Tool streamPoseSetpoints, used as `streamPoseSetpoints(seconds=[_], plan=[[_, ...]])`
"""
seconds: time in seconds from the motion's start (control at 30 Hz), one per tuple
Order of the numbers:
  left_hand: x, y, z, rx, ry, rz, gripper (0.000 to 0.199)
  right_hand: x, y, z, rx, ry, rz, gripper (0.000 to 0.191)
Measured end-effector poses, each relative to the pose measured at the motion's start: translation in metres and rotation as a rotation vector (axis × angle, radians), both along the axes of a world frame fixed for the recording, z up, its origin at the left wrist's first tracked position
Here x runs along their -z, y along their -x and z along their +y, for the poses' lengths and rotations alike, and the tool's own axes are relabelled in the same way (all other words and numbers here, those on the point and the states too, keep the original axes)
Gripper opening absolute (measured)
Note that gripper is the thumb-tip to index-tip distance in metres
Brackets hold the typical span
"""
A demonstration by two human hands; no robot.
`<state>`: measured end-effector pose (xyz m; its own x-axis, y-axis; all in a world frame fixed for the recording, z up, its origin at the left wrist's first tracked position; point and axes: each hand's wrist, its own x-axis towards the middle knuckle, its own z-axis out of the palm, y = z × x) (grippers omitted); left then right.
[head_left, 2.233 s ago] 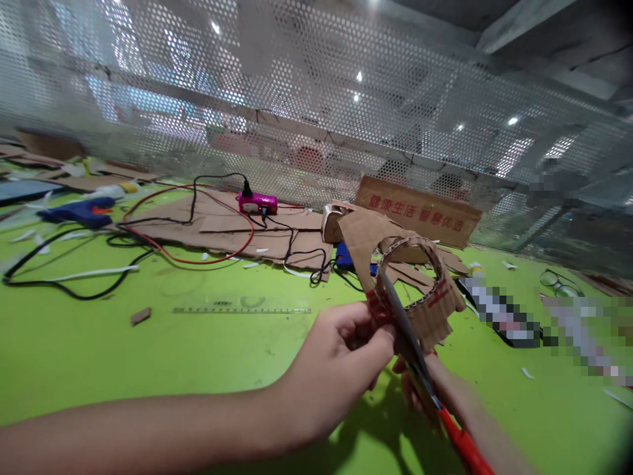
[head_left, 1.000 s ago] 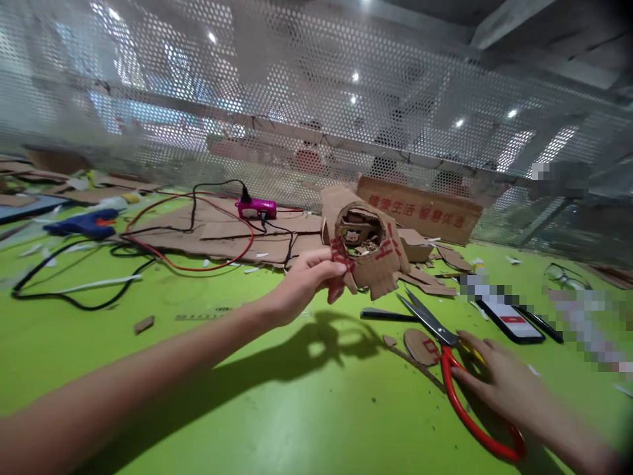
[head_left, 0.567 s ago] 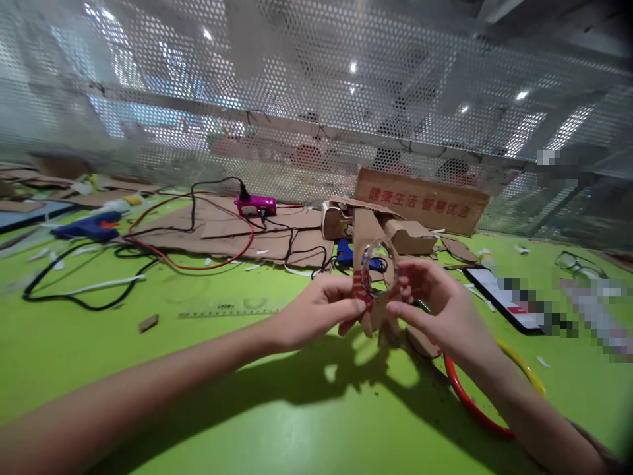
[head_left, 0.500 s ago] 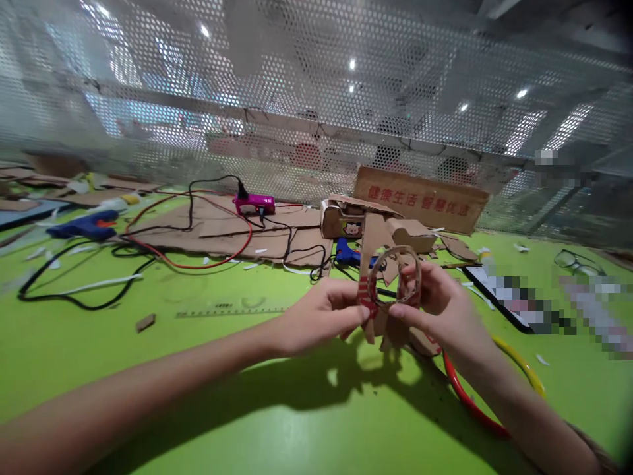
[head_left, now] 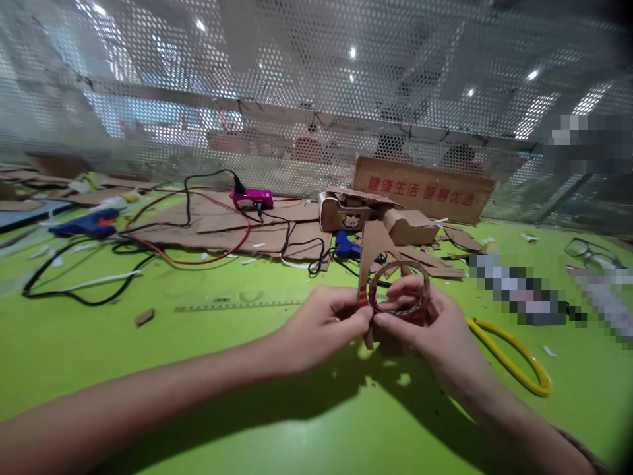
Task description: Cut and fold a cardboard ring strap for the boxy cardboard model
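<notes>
Both my hands hold a cut cardboard piece (head_left: 374,245) above the green table. It has a tall flat part with red stripes low on its left side. My left hand (head_left: 329,328) pinches that striped edge between thumb and fingers. At the right is a cardboard ring (head_left: 422,272), its corrugated edge facing me. My right hand (head_left: 440,330) grips this ring, thumb at its lower rim and fingers curled behind and inside the opening. Whether the ring is joined to the flat part I cannot tell. My hands cover the lower portion.
Behind my hands lie a blue glue gun (head_left: 346,245) and a cardboard construction (head_left: 341,214). A clear ruler (head_left: 237,305) is left of them, with another blue glue gun (head_left: 89,224), a magenta device (head_left: 252,198) and looping cables beyond. A yellow tube (head_left: 519,356) lies right, glasses (head_left: 593,254) farther off.
The cardboard ring has tilted and sits slightly lower. My right hand's fingers have curled further into its opening. My right forearm has shifted, and the red tube beneath it no longer shows.
</notes>
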<state>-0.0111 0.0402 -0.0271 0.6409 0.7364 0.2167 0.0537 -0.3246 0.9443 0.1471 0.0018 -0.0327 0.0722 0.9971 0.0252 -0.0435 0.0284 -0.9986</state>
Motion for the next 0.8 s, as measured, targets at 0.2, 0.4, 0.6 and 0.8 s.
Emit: streamPoseSetpoints(seconds=[0.2, 0.4, 0.6, 0.8], plan=[[-0.004, -0.002, -0.008, -0.053, 0.025, -0.066, 0.02, -0.003, -0.003, -0.002, -0.012, -0.033, -0.025, 0.039], [-0.002, -0.011, -0.017, -0.136, 0.214, -0.137, 0.02, -0.008, 0.002, -0.006, 0.02, -0.015, -0.097, 0.037], [-0.011, 0.007, 0.0, -0.458, 0.072, -0.169, 0.027, -0.008, -0.01, -0.014, 0.091, 0.037, -0.042, 0.04], [-0.011, 0.003, 0.013, -0.135, 0.032, 0.102, 0.026, -0.016, -0.035, -0.004, 0.109, -0.055, 0.061, 0.041]])
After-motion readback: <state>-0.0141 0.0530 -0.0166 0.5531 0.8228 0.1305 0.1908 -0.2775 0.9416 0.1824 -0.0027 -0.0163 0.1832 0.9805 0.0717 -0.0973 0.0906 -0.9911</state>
